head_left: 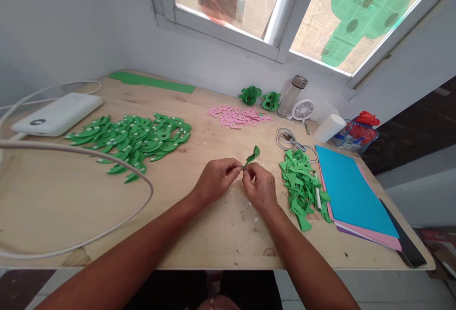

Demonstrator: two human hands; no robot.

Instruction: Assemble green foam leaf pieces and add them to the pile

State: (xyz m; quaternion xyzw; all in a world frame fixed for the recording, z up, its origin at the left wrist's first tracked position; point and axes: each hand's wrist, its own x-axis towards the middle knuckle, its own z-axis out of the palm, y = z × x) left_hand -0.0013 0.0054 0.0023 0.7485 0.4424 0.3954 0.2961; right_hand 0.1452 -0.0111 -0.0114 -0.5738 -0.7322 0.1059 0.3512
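Over the middle of the table, my left hand (pixel 218 179) and my right hand (pixel 260 186) meet fingertip to fingertip. Both pinch the lower end of a green foam cutout (pixel 252 155), whose curved upper part sticks up between them. To the left lies a spread of green cutouts (pixel 135 141) with small white patches on them. Close to the right of my right hand is a heap of green scraps (pixel 299 186). Pink cutouts (pixel 237 116) lie beyond my hands. My fingers cover the cutout's lower end.
A white power bank (pixel 59 114) and its looping cable (pixel 151 188) occupy the left. At the back stand green paper balls (pixel 250 95), a bottle (pixel 292 93) and a small fan (pixel 302 109). Tape rolls (pixel 286 139), coloured sheets (pixel 356 191) and a dark phone-like slab (pixel 413 253) lie right.
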